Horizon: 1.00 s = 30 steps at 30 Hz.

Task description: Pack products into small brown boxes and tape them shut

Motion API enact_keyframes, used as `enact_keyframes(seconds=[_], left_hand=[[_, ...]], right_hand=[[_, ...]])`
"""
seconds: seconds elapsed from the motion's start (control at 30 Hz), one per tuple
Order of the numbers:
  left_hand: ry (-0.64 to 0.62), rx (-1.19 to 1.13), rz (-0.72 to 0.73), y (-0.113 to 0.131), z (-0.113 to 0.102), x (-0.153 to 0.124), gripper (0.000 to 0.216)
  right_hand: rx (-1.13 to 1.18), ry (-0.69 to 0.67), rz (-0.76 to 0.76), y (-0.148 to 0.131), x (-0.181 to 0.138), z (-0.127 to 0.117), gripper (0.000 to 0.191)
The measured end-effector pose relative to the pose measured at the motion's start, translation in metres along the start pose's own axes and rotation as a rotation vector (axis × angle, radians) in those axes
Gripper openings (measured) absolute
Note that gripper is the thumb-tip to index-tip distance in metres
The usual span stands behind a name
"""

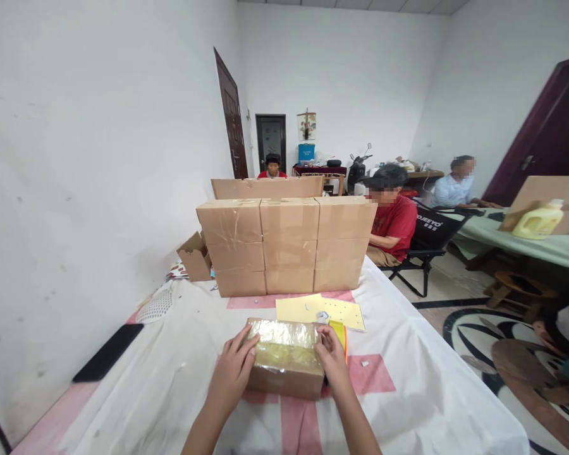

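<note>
A small cardboard box [284, 381] lies on the cloth-covered table in front of me, shiny clear tape [284, 354] across its top. My left hand [234, 363] grips its left end, with fingertips on the upper edge. At the opposite end, my right hand [332, 359] has its fingers curled against the box's right side. Just behind the right hand is a yellow and orange object [338, 335], partly hidden, whose kind I cannot make out. Yellow sheets with small dots [348, 313] lie flat beyond the box.
Several taped cardboard boxes [289, 253] are stacked like a wall behind the sheets. An open carton [196, 259] and a black phone-like slab [109, 352] are at left. A person in red [398, 221] sits on the right; two other people are farther back.
</note>
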State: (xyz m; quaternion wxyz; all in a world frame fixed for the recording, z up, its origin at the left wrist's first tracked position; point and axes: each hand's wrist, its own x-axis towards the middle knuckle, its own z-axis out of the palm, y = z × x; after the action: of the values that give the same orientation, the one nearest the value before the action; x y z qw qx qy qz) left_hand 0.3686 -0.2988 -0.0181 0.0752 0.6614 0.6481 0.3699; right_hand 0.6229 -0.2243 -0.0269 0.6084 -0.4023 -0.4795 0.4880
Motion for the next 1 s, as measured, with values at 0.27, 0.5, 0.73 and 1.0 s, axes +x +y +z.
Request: enact_keyframes(seconds=[0.27,0.5,0.73,1.0], left_hand=[[0.043,0.006,-0.009,-0.002,0.004,-0.006,0.041],[0.078,0.002,0.034,-0.014,0.012,-0.007,0.041],[0.106,-0.032,0.072,-0.010,0.011,-0.007,0.041],[0.108,-0.004,0.004,-0.005,0.010,-0.011,0.042]], right_hand=[[0.017,0.000,-0.020,0.007,0.005,0.000,0.024],[0.069,0.001,-0.033,0.012,0.004,0.001,0.022],[0.041,0.022,-0.025,0.008,0.002,0.003,0.025],[-0.102,-0.033,-0.065,0.006,0.013,0.002,0.024]])
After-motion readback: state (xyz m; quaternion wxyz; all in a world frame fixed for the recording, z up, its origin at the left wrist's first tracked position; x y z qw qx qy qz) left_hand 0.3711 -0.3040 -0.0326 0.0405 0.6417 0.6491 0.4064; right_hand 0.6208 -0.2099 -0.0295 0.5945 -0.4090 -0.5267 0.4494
